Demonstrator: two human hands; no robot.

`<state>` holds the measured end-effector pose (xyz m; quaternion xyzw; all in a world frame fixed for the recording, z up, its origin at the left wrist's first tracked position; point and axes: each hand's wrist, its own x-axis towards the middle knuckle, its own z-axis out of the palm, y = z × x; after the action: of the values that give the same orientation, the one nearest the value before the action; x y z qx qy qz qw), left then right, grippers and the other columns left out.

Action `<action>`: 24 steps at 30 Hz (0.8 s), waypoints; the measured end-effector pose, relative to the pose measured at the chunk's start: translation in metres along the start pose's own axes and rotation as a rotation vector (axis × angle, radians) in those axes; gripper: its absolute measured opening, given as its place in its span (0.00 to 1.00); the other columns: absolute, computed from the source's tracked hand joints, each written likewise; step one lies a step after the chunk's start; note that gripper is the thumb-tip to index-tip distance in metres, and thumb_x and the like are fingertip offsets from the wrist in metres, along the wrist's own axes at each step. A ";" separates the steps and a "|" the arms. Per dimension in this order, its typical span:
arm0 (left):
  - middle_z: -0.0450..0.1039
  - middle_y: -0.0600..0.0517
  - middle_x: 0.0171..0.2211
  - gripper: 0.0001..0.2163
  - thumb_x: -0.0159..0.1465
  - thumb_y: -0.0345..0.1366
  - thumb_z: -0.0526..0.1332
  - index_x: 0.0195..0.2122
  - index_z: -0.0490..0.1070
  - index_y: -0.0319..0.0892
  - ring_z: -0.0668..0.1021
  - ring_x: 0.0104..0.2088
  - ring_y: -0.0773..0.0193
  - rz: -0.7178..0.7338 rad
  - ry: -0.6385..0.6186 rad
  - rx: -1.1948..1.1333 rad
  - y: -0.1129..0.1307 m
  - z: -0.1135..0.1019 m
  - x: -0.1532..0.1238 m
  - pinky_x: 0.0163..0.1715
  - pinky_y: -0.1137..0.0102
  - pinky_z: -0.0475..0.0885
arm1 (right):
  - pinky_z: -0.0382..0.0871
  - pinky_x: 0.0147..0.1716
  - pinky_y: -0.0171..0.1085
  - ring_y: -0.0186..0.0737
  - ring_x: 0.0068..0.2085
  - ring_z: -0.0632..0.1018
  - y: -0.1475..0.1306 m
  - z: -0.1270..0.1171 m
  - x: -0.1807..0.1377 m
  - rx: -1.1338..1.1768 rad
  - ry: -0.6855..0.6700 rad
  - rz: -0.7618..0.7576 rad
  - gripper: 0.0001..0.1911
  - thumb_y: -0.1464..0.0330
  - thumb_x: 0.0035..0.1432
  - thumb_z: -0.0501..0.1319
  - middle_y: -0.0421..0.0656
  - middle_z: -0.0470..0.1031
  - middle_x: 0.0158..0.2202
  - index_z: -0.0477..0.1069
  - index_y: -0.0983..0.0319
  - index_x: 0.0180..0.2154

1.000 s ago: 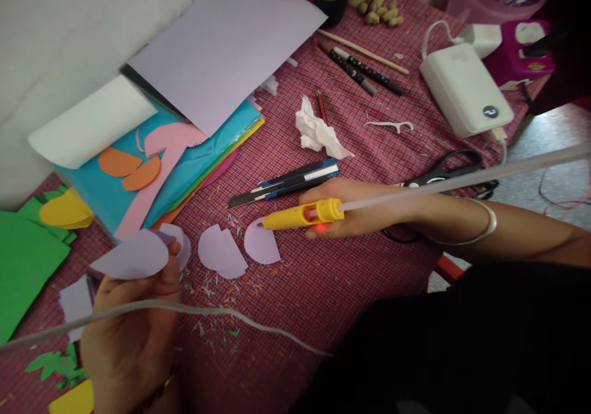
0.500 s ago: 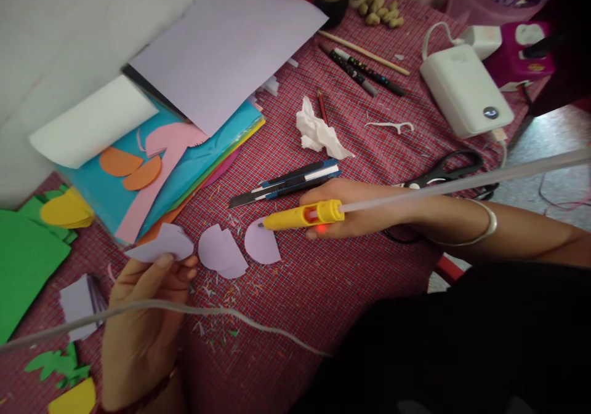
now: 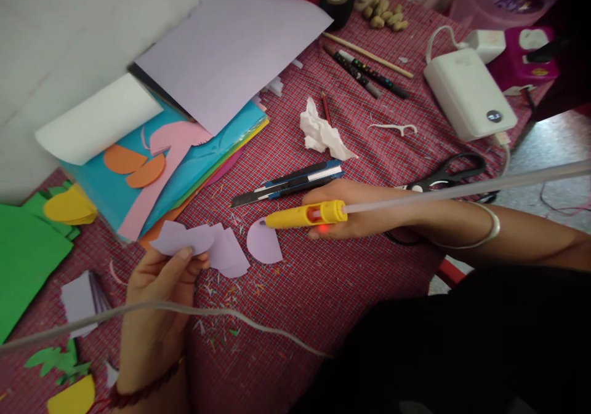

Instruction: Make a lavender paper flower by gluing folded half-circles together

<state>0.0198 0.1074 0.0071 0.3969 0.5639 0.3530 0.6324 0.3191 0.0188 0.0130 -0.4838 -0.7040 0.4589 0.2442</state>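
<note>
My left hand pinches a pale purple paper cutout between thumb and fingers, just above the cloth. My right hand is wrapped round a yellow glue gun with a red light on its side and a long translucent glue stick coming out the back. The gun's dark nozzle lies over the upper edge of a rounded purple paper petal; whether it touches is unclear. Overlapping purple petals lie between the two hands, partly behind the held piece.
A utility knife lies beyond the glue gun, near crumpled tissue. Scissors are under my right forearm's far side. A power bank, markers and coloured paper sheets lie further back. A pale cord crosses the front.
My left hand has moved right with the purple cutout, which now overlaps the neighbouring petals in view. The right hand and glue gun stay over the same petal.
</note>
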 end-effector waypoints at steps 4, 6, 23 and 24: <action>0.79 0.54 0.31 0.11 0.48 0.31 0.73 0.34 0.78 0.43 0.77 0.28 0.70 0.023 -0.003 0.027 -0.002 0.001 0.000 0.30 0.77 0.77 | 0.57 0.26 0.29 0.27 0.26 0.65 -0.002 0.000 -0.001 -0.067 -0.022 0.036 0.09 0.67 0.59 0.63 0.36 0.65 0.26 0.66 0.65 0.31; 0.79 0.55 0.30 0.11 0.48 0.31 0.72 0.34 0.78 0.45 0.76 0.27 0.69 0.032 -0.010 0.039 -0.002 0.001 0.000 0.29 0.76 0.77 | 0.55 0.25 0.29 0.27 0.25 0.64 -0.004 0.000 -0.002 -0.095 -0.025 0.061 0.10 0.66 0.59 0.63 0.35 0.65 0.26 0.65 0.64 0.30; 0.79 0.56 0.28 0.08 0.54 0.38 0.70 0.34 0.78 0.43 0.78 0.27 0.70 0.209 -0.041 0.400 -0.015 -0.005 0.001 0.30 0.77 0.76 | 0.59 0.31 0.33 0.33 0.30 0.70 -0.002 0.003 -0.006 -0.139 -0.117 0.115 0.07 0.65 0.61 0.58 0.40 0.71 0.31 0.66 0.62 0.33; 0.78 0.56 0.27 0.08 0.55 0.39 0.69 0.34 0.78 0.43 0.78 0.27 0.69 0.229 -0.052 0.449 -0.015 -0.004 0.000 0.30 0.75 0.76 | 0.59 0.32 0.33 0.33 0.31 0.71 -0.002 0.003 -0.006 -0.144 -0.123 0.117 0.06 0.66 0.61 0.58 0.40 0.71 0.32 0.66 0.62 0.33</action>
<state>0.0155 0.1013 -0.0066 0.5977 0.5631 0.2779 0.4985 0.3183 0.0122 0.0143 -0.5111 -0.7196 0.4494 0.1378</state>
